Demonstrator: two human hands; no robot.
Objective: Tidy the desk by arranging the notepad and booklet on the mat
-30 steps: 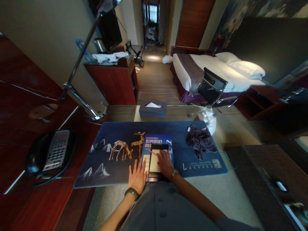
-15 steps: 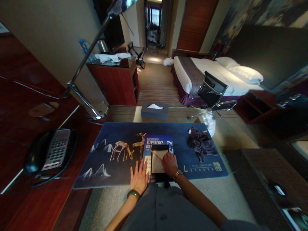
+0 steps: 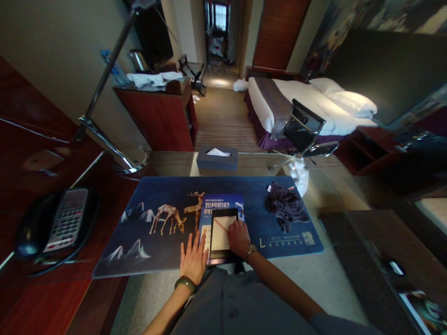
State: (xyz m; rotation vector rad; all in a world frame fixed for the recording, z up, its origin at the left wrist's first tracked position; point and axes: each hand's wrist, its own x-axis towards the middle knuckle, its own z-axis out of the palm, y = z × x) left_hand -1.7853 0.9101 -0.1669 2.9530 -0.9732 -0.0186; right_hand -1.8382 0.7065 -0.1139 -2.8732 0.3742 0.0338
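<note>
A black notepad holder with a pale sheet (image 3: pixel 220 235) lies on a blue leaflet (image 3: pixel 223 205), on a blue desk mat with golden deer (image 3: pixel 164 214). A thin pencil (image 3: pixel 219 224) lies slanted across the sheet. My right hand (image 3: pixel 238 238) rests on the right edge of the pad, by the pencil's near end; whether the fingers grip the pencil is not clear. My left hand (image 3: pixel 193 256) lies flat on the mat just left of the pad, fingers spread, holding nothing.
A dark crumpled cloth (image 3: pixel 284 206) lies on the mat's right part. A grey tissue box (image 3: pixel 217 159) stands behind the mat. A desk phone (image 3: pixel 59 225) and a lamp base (image 3: pixel 131 163) are at the left. Beyond the glass desk stand an office chair (image 3: pixel 305 132) and a bed (image 3: pixel 303 104).
The view has shifted slightly, so everything sits a little further left. My right hand has crept a bit along the pad's right side; my left hand stays flat beside it.
</note>
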